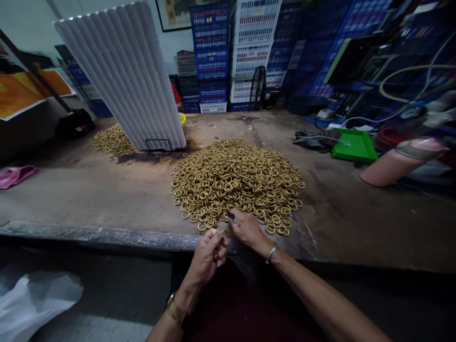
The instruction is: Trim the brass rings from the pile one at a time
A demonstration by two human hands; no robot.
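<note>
Working at a worn brown counter (89,190), scuffed and darkly stained, with a rough, pale front edge. Pinching 1 gold-coloured ring (223,232) in the left hand (210,251), beside the near side of a large heap of rings (237,180) on the counter. Curling the right hand (247,231) at the heap's near edge, with a dark piece (232,216) at the fingertips; not being able to tell grasping from touching there. Facing 1 upright ridged white panel (124,71) in a black wire stand (158,141), with a 2nd, smaller heap (111,141) partly behind. Looking toward stacked blue crates (211,61) and white crates (253,47) along the back, past a black fan (259,85). Seeing a green tray (356,145) and a tilted pink cylinder (388,164) at right, a pink cloth (16,177) at left, crumpled white plastic (39,304) below.
</note>
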